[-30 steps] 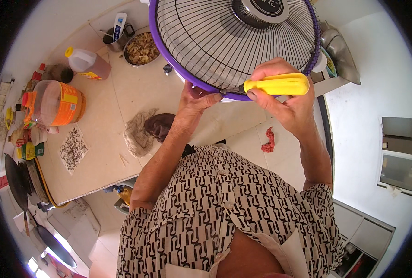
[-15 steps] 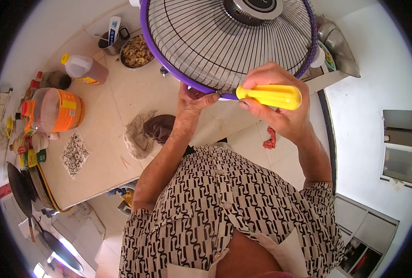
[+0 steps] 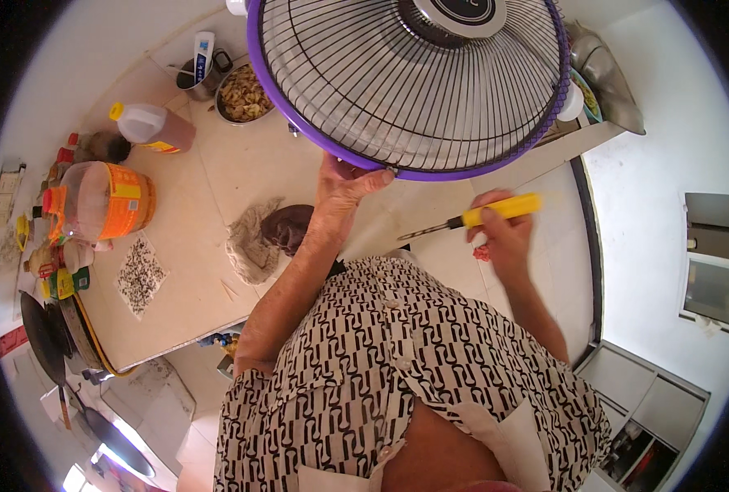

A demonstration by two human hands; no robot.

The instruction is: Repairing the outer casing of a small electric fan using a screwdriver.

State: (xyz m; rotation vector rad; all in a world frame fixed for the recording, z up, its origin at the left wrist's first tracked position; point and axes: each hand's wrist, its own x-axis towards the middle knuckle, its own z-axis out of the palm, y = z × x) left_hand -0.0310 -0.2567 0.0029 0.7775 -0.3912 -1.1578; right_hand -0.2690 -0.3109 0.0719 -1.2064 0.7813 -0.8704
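Observation:
A round appliance with a purple rim and a dark wire grille, which looks like a fan heater (image 3: 364,98), stands tilted at the top of the view. My left hand (image 3: 340,193) grips its near rim, thumb on the edge beside a small dark fitting and fingers partly hidden underneath. Below and right of the rim, my right hand (image 3: 505,239) is closed round the yellow handle of a screwdriver (image 3: 508,208). The dark shaft points left, apart from the heater.
On the worktop (image 3: 192,307) lie a crumpled cloth (image 3: 252,242) and a dark cloth (image 3: 287,228). Farther left are an orange-labelled jug (image 3: 106,201), a yellow-capped bottle (image 3: 153,127) and a bowl of chopped food (image 3: 244,94). A red scrap (image 3: 481,252) shows beneath my right hand.
My right hand has drawn the screwdriver away from the heater's rim, down and toward me, so its shaft now shows. My left hand keeps its hold on the rim.

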